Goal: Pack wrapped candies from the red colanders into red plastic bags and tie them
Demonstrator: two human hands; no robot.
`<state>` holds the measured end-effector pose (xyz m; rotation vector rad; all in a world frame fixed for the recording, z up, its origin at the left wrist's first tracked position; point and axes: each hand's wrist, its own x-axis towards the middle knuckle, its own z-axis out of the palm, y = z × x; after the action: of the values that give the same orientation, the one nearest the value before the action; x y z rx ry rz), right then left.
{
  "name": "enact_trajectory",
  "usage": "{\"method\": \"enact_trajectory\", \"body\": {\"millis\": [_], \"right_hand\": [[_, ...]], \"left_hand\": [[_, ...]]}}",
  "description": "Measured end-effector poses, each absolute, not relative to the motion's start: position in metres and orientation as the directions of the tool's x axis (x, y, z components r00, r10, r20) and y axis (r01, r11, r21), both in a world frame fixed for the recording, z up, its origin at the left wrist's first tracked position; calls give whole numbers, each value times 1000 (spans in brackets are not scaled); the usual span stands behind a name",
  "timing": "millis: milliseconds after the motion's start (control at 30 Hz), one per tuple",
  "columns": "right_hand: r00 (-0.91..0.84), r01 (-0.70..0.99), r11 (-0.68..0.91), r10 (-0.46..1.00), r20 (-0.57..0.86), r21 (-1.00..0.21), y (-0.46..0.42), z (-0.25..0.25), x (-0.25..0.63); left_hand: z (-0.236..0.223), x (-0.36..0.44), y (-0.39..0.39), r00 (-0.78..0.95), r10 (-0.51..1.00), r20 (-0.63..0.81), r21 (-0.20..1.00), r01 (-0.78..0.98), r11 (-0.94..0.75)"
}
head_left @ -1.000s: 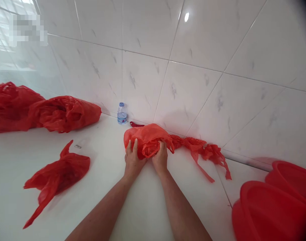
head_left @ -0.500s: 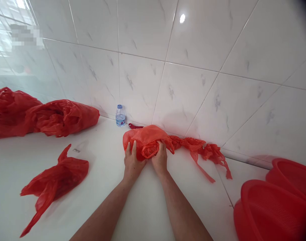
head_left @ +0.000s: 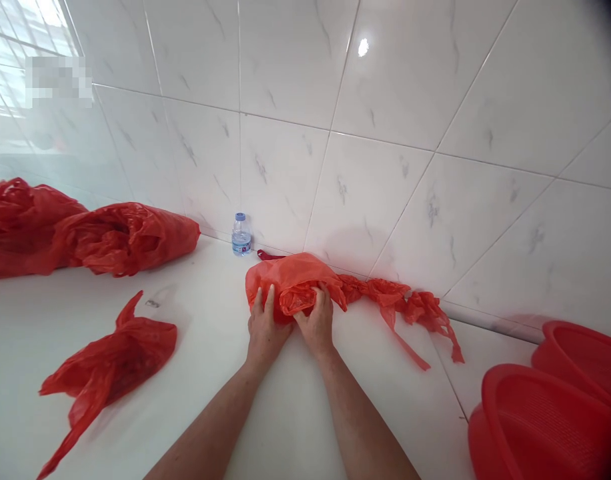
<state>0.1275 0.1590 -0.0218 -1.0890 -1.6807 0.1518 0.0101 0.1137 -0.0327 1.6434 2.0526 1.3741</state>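
Both hands grip a red plastic bag (head_left: 300, 269) lying on the white countertop (head_left: 205, 320) near the tiled wall. My left hand (head_left: 265, 327) presses its left front side, fingers up over the plastic and thumb hidden low. At the bag's right front, my right hand (head_left: 317, 323) has its fingers curled round the edge of a bunched roll of red plastic that shows at the bag's mouth. What the bag contains is hidden. Knotted strips of red plastic (head_left: 385, 291) lie to its right along the wall.
A small water bottle (head_left: 241, 236) stands against the wall behind. Large bundled red bags (head_left: 130, 233) lie at back left, and a loose red bag (head_left: 110, 360) at front left. Red plastic baskets (head_left: 535, 427) stand at the right. A small clear scrap (head_left: 152, 303) lies left.
The view has shifted slightly. My right thumb and fingers have moved a little at the bunched plastic, while the bag and my left hand stay almost where they were.
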Motion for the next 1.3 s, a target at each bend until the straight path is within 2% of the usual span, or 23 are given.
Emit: {"method": "enact_trajectory", "body": {"millis": [233, 300, 367, 467, 533, 600, 700, 800, 967, 1133, 1300], "right_hand": [[177, 293, 530, 788, 590, -796, 157, -21, 137], [231, 222, 497, 809, 541, -839, 153, -21, 139], [247, 178, 474, 827, 506, -862, 146, -20, 141], [226, 123, 453, 854, 470, -883, 134, -21, 143], [182, 41, 396, 900, 397, -917, 127, -23, 144], [130, -130, 280, 956, 264, -951, 120, -27, 145], [9, -475, 64, 998, 68, -878, 108, -30, 152], [-99, -655, -72, 995, -8, -752, 92, -29, 168], [-43, -764, -66, 998, -50, -641, 55, -23, 210], [2, -823, -57, 995, -103, -566, 18, -27, 255], [160, -836, 78, 982, -105, -543, -2, -33, 291]], "left_hand": [[-37, 10, 116, -352, 822, 447, 682, 729, -59], [-36, 10, 113, -366, 780, 507, 657, 751, -74], [-33, 12, 109, -345, 692, 634, 593, 792, -148], [-32, 18, 104, -119, 578, 807, 403, 827, -392], [-35, 22, 104, 54, 598, 800, 322, 801, -504], [-37, 26, 107, 110, 683, 722, 337, 807, -485], [-40, 25, 113, 7, 791, 612, 391, 867, -310], [-39, 21, 117, -60, 857, 511, 390, 905, -169], [-35, 19, 123, -73, 932, 354, 375, 924, -70], [-33, 21, 134, -159, 929, 334, 403, 915, 11], [-24, 22, 142, -245, 919, 308, 415, 904, 101]]}}
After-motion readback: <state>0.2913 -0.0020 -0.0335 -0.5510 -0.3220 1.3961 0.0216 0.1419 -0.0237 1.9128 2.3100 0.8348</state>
